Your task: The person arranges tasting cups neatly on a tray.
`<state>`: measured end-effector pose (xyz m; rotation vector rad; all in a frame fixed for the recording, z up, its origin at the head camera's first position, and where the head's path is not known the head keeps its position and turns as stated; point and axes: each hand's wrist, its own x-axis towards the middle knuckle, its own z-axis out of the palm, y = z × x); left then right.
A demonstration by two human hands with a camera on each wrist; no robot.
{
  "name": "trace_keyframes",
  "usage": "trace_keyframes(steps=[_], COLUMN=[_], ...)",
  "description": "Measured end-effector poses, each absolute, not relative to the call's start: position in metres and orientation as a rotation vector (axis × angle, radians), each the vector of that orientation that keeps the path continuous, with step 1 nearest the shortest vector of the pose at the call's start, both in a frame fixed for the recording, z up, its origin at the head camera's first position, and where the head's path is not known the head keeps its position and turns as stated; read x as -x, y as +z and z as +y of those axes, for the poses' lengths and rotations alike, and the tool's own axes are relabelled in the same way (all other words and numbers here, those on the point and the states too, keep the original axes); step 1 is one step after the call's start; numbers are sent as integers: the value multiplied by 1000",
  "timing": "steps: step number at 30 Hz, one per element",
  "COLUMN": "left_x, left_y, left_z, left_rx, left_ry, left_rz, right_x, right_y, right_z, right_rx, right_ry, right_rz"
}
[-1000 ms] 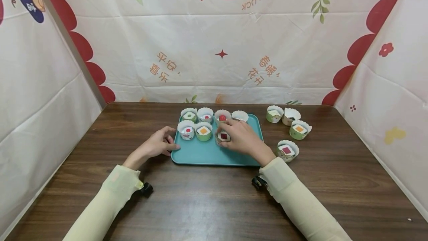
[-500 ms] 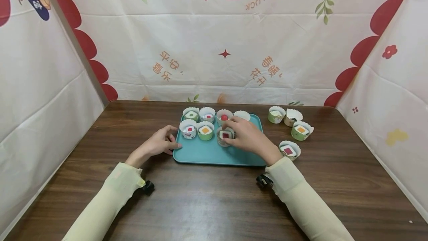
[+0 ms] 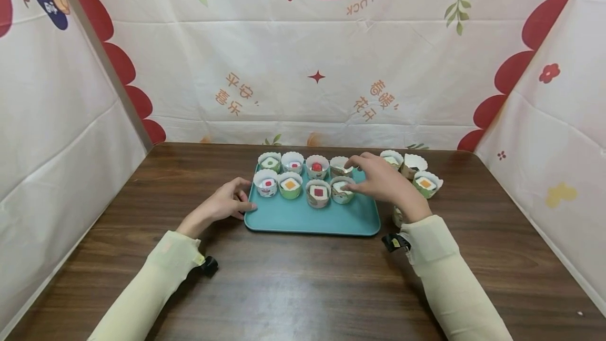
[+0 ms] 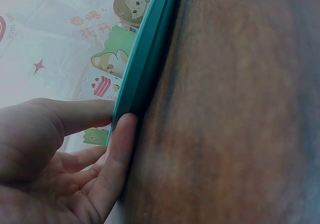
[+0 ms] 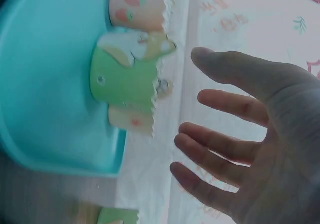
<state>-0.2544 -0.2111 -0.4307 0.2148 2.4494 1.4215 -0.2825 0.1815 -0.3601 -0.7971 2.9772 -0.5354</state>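
Observation:
Several paper baking cups stand in two rows on a teal tray [image 3: 303, 220], each holding a white piece, some with a coloured centre. My left hand [image 3: 222, 201] pinches the tray's left rim; in the left wrist view one fingertip lies against its outer side. My right hand [image 3: 390, 183] hovers over the tray's right end, thumb near the rightmost front cup [image 3: 342, 193]. Left of that cup stands one with a dark red centre [image 3: 319, 194]. In the right wrist view, my spread fingers [image 5: 215, 146] are apart from a green dog-print cup [image 5: 125, 74] and hold nothing.
Right of the tray on the brown table [image 3: 303, 283], more cups stand: a green one [image 3: 391, 159], a white one [image 3: 415, 163] and one with an orange centre [image 3: 427, 184]. My right wrist partly hides another cup [image 3: 398, 217]. A printed cloth [image 3: 284, 46] hangs behind.
My right hand has let go of the cup with the dark red centre and moved right, uncovering the rightmost front cup. My left hand stays at the tray's rim.

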Motion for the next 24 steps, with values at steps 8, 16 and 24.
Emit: trace_keyframes(steps=[8,16,24], left_x=[254,256,256], left_y=[-430,-433,-431], left_z=[-212,-213,-213], left_rx=[-189,-184,-186], left_ry=[1413,1411,1424], left_rz=[2450,2452,2439], right_x=[284,283,287], right_y=[-357,-361,-367], right_z=[199,206,210], right_rx=[681,615,554], right_ry=[-428,-362,-369], right_rz=[2953,2773,2679])
